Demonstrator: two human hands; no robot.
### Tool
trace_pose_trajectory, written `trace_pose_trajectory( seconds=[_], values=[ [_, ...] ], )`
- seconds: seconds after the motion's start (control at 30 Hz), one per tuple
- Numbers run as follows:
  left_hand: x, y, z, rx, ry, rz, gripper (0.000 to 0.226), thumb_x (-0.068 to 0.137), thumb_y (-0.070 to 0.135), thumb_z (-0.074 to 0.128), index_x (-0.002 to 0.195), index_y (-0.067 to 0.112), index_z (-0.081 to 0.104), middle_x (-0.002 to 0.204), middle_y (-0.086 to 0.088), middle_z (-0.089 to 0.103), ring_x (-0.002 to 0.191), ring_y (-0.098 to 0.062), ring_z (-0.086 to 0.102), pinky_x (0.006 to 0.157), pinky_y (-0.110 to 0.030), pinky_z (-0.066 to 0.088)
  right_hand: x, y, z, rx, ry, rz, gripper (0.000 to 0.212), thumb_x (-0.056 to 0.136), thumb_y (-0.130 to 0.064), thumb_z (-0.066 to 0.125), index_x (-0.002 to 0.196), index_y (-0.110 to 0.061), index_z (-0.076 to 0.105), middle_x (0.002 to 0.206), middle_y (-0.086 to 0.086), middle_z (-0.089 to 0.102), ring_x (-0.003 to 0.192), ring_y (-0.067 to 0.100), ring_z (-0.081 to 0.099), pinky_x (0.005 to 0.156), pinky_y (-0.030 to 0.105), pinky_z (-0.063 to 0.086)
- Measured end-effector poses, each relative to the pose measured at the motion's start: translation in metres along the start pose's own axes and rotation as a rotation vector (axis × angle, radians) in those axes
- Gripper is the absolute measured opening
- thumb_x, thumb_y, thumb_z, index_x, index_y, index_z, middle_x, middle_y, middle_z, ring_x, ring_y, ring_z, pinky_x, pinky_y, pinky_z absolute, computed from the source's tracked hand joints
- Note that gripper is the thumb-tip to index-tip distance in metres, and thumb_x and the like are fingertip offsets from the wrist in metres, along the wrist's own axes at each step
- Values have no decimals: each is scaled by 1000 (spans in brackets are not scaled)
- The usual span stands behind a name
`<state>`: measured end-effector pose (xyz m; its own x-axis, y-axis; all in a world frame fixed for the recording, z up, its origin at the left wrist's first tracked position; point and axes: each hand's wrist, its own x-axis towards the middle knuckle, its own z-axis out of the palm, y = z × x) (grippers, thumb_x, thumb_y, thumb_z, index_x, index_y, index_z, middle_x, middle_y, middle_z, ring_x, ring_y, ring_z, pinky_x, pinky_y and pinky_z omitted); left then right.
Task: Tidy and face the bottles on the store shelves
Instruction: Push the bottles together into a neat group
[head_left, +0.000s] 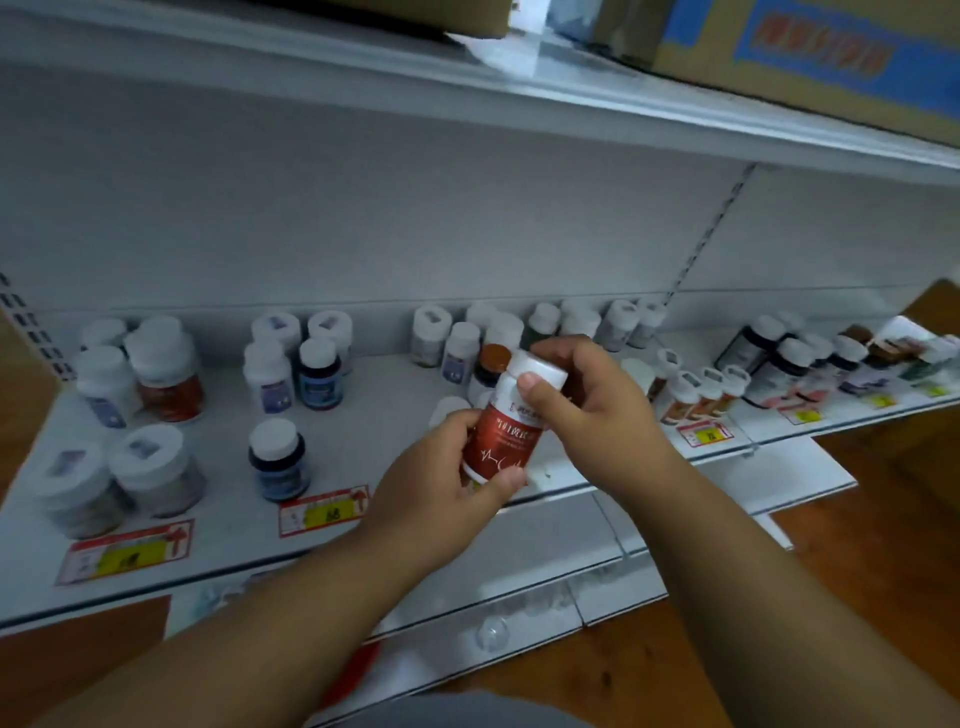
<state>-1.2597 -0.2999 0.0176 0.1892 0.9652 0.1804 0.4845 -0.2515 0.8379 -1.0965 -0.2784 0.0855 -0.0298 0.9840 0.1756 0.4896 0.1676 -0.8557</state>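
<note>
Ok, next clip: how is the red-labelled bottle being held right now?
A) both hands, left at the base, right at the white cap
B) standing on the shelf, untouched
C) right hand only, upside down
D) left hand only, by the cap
A: the left hand grips the lower end of the red-labelled bottle while the right hand curls round its white cap, clear of the shelf.

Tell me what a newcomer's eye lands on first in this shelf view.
First, the red-labelled bottle held tilted in the middle of the view, above the shelf's front edge: the left hand grips its base, the right hand its white cap. Next come the yellow-and-red price tags along the shelf's front edge, then the cardboard box on the upper shelf, top right.
</note>
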Motion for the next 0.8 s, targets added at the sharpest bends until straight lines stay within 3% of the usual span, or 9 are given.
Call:
trace_pose_trajectory(
  seconds=[0.07,0.17,0.27,0.37,0.57,0.63,0.8],
  values=[
    [11,12,23,6,-41,19,48,79,53,69,119,47,44,99,25,58,88,10,57,70,-8,43,2,21,-27,15,-9,25,27,86,-36,68,111,-31,60,100,-9,68,92,11,66,81,40,58],
    [34,29,62,4,-102,33,50,81,51,68,125,43,44,107,24,57,94,9,56,78,-13,46,9,52,-70,48,10,20,25,86,-31,70,109,-28,62,99,-7,69,91,13,67,74,31,58],
    [61,38,107,118,-3,60,52,86,49,64,132,30,46,114,15,53,99,-1,54,84,-21,45,23,88,-113,-51,8,-2,25,85,-32,70,108,-32,61,99,-11,67,86,4,66,72,25,55],
    [90,43,143,316,124,91,51,86,48,62,130,23,51,123,1,55,110,-16,52,91,-31,45,39,122,-153,-184,7,-17,33,83,-37,70,114,-33,58,102,-13,66,87,6,65,78,32,56],
    [145,50,174,685,262,137,53,77,51,54,115,14,59,107,-10,57,95,-33,53,76,-40,43,77,167,-184,-400,-68,-93,54,83,-30,65,135,-29,49,123,6,60,102,25,62,87,38,51],
    [157,54,177,805,214,131,65,75,58,61,126,20,53,113,-7,55,99,-32,51,78,-38,40,87,173,-182,-419,-114,-130,52,84,-24,63,134,-22,49,123,11,57,105,29,58,85,35,48],
    [185,54,181,880,-93,49,91,67,77,56,143,35,29,141,3,42,118,-27,46,92,-40,38,100,194,-167,-485,-136,-151,54,85,-20,64,137,-14,49,128,15,55,116,32,52,90,32,41]
  ],
)
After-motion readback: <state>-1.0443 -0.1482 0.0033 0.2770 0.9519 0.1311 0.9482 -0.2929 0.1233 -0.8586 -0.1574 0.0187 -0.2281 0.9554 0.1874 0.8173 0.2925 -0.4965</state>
